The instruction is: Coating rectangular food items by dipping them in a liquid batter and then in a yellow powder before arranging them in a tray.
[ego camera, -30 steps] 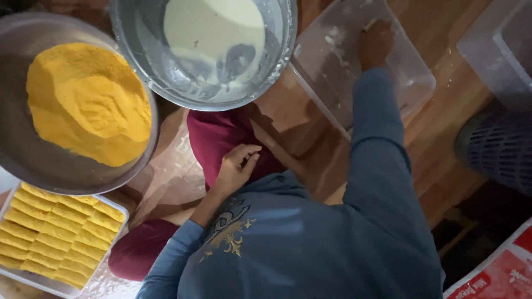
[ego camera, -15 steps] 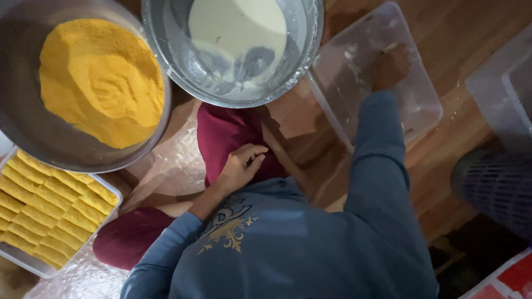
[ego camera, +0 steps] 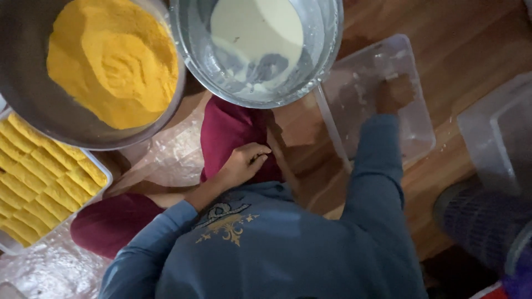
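Right hand (ego camera: 394,93) deeper in clear tub (ego camera: 421,133)

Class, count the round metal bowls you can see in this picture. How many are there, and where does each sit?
2. One metal bowl at upper left holds a heap of yellow crumbs; the other metal bowl at top centre holds white batter. Both are cut off by the frame's edge.

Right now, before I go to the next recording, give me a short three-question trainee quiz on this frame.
1. True or false: the right hand reaches into the clear plastic container.
2. Where does the left hand rest? A) in the batter bowl B) on the maroon trouser leg C) on the tray
3. Fill in: the metal bowl at far left holds a heap of ____ crumbs.

Key: 1 true; 2 B; 3 yellow. The other bowl holds pale batter; coated pieces fill the tray.
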